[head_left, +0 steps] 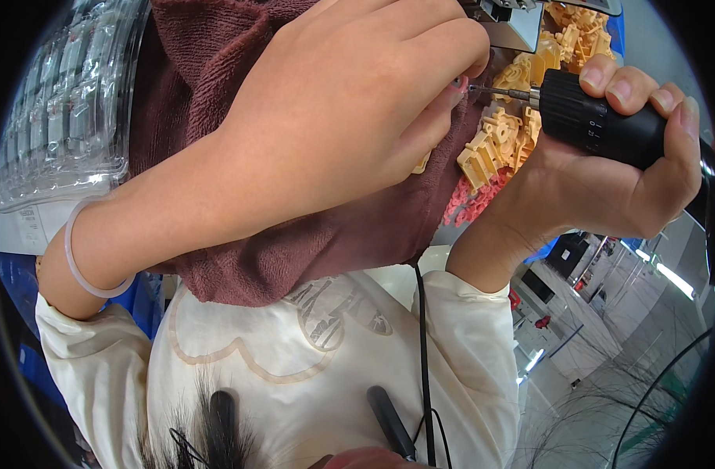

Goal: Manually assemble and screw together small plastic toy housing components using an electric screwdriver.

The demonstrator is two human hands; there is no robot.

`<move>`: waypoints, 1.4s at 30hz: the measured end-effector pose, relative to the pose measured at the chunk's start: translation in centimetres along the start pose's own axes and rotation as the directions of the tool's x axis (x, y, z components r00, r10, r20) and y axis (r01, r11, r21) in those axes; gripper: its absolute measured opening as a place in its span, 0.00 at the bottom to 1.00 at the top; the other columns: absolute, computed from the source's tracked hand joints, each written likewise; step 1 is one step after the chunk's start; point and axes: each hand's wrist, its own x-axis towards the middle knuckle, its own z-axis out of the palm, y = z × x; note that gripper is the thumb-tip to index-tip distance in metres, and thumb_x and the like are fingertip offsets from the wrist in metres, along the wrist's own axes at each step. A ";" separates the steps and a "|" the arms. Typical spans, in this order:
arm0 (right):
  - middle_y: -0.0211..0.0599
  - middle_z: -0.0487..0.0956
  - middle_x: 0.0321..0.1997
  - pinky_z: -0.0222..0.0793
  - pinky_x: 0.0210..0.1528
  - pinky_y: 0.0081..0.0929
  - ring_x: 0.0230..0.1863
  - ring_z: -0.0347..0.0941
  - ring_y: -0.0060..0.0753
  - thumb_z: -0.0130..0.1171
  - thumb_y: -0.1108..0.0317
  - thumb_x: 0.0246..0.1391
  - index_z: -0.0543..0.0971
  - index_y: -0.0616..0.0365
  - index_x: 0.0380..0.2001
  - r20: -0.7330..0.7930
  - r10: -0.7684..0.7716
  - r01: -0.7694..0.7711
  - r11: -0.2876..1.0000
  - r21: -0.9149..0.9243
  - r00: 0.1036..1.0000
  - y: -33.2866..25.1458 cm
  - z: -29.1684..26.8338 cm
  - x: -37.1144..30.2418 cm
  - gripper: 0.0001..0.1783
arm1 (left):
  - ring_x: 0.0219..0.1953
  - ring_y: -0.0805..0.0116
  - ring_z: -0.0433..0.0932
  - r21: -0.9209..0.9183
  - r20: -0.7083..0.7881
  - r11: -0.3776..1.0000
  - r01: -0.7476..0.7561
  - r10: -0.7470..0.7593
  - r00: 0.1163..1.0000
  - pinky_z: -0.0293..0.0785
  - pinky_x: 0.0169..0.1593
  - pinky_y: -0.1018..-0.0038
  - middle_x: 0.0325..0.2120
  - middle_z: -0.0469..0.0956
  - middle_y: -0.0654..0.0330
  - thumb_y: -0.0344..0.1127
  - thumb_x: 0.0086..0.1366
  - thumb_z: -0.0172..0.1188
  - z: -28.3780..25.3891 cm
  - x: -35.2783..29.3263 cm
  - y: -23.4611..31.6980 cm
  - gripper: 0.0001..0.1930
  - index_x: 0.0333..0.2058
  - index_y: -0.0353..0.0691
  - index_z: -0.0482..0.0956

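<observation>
My left hand [365, 86] reaches across a brown towel [264, 258] with its fingers curled in a pinch. A speck of pink [461, 83] shows at its fingertips, but the hand hides most of whatever it grips. The edge of a tan plastic part [421, 162] peeks out below the palm. From the right, my right hand [623, 148] is wrapped round a black electric screwdriver [596, 117] with a ribbed collar. Its thin metal bit [498, 91] points left, and the tip ends close to the left fingertips. Whether it touches anything there I cannot tell.
Tan moulded plastic parts [494, 148] lie heaped beyond the towel, with small pink pieces [479, 202] beside them. Clear plastic trays [68, 102] holding grey parts stand at the left. A white-and-metal device [514, 27] is at the top. A black cable [422, 336] hangs before me.
</observation>
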 end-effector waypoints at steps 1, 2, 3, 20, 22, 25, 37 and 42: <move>0.41 0.72 0.20 0.67 0.26 0.33 0.21 0.69 0.34 0.49 0.62 0.48 0.72 0.60 0.25 0.004 -0.006 0.006 1.000 0.000 1.000 -0.1 -0.3 0.2 0.11 | 0.46 0.53 0.75 -0.001 0.002 1.000 0.002 -0.002 1.000 0.72 0.48 0.64 0.40 0.76 0.55 0.27 0.54 0.64 0.0 0.0 -0.1 0.12 0.38 0.38 0.75; 0.41 0.72 0.19 0.67 0.26 0.33 0.21 0.69 0.34 0.49 0.62 0.48 0.72 0.60 0.25 0.009 -0.012 0.012 1.000 0.000 1.000 -0.1 -0.4 0.2 0.11 | 0.46 0.53 0.75 -0.002 0.004 1.000 0.004 -0.004 1.000 0.72 0.48 0.64 0.40 0.76 0.54 0.27 0.54 0.63 0.0 0.0 -0.1 0.12 0.38 0.38 0.75; 0.41 0.72 0.19 0.67 0.26 0.33 0.21 0.69 0.34 0.49 0.62 0.48 0.72 0.60 0.25 0.013 -0.018 0.018 1.000 0.000 1.000 0.3 0.0 -0.2 0.11 | 0.46 0.53 0.75 -0.004 0.006 1.000 0.006 -0.006 1.000 0.72 0.48 0.64 0.40 0.76 0.54 0.27 0.54 0.63 -0.1 0.0 -0.1 0.12 0.38 0.38 0.75; 0.44 0.72 0.18 0.68 0.27 0.36 0.21 0.70 0.35 0.48 0.62 0.48 0.72 0.61 0.25 0.060 0.109 -0.106 0.993 -0.042 0.992 -0.1 -2.8 0.4 0.12 | 0.46 0.53 0.75 -0.031 0.028 0.999 0.020 -0.019 0.999 0.72 0.49 0.64 0.39 0.76 0.54 0.28 0.54 0.63 -0.7 -0.4 0.0 0.12 0.38 0.38 0.75; 0.44 0.72 0.18 0.69 0.27 0.36 0.21 0.70 0.36 0.48 0.62 0.48 0.72 0.61 0.25 0.044 0.115 -0.113 0.993 -0.046 0.992 -0.5 -3.7 1.0 0.12 | 0.46 0.53 0.75 -0.033 0.035 0.999 0.025 -0.024 0.999 0.71 0.49 0.64 0.39 0.76 0.54 0.28 0.54 0.63 -0.6 -0.3 0.1 0.11 0.38 0.38 0.75; 0.44 0.72 0.18 0.69 0.27 0.36 0.21 0.70 0.36 0.48 0.62 0.48 0.72 0.61 0.25 0.016 0.132 -0.131 0.990 -0.053 0.991 0.0 -4.6 0.7 0.12 | 0.46 0.53 0.75 -0.040 0.051 0.999 0.037 -0.035 0.998 0.71 0.49 0.64 0.39 0.76 0.54 0.29 0.55 0.63 -0.4 0.1 -0.3 0.11 0.38 0.38 0.75; 0.44 0.71 0.19 0.69 0.27 0.36 0.22 0.69 0.36 0.49 0.63 0.48 0.72 0.61 0.25 -0.066 0.134 -0.139 0.987 -0.076 0.989 0.1 -2.5 -0.3 0.11 | 0.46 0.53 0.74 -0.038 0.069 0.999 0.037 -0.034 0.997 0.71 0.49 0.63 0.39 0.75 0.54 0.29 0.55 0.62 -0.6 -0.2 -0.6 0.11 0.38 0.37 0.75; 0.44 0.71 0.19 0.70 0.28 0.37 0.22 0.69 0.37 0.50 0.64 0.47 0.71 0.62 0.25 -0.089 0.088 -0.096 0.991 -0.094 0.992 0.0 -2.5 1.0 0.11 | 0.46 0.53 0.74 -0.029 0.054 1.000 -0.005 0.006 0.999 0.71 0.49 0.63 0.39 0.75 0.54 0.29 0.55 0.62 -0.5 0.0 0.0 0.11 0.38 0.37 0.75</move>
